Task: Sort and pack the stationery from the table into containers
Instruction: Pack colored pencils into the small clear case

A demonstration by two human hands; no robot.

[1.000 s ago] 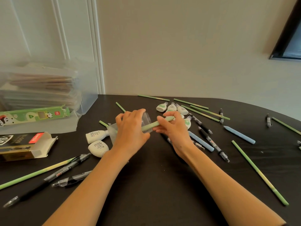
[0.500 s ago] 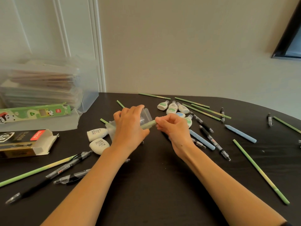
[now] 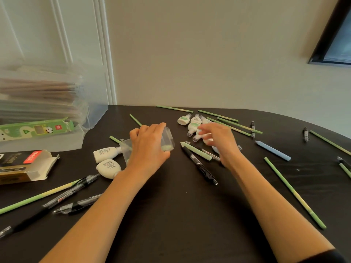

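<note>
My left hand point(image 3: 150, 147) grips a small clear plastic box point(image 3: 169, 136) that lies on its side on the black table point(image 3: 180, 215). A pale green stick end point(image 3: 167, 148) shows inside the box. My right hand point(image 3: 220, 141) hovers, blurred, with relaxed fingers and nothing in it, over a pale green stick point(image 3: 197, 153) and a black pen point(image 3: 199, 166). Just beyond it lies a cluster of small white correction bottles point(image 3: 193, 124). Two more white bottles point(image 3: 106, 160) lie left of the box.
Long green pencils point(image 3: 294, 192) and a blue stick point(image 3: 273, 150) are scattered right. Pens point(image 3: 72, 190) lie front left. An open black carton point(image 3: 24, 166), a green panda box point(image 3: 38, 128) and a clear bin of papers point(image 3: 47, 95) stand at the left.
My right hand let go of the green stick, which is now fully inside the clear box, and moved right toward the correction bottles. My left hand still holds the box.
</note>
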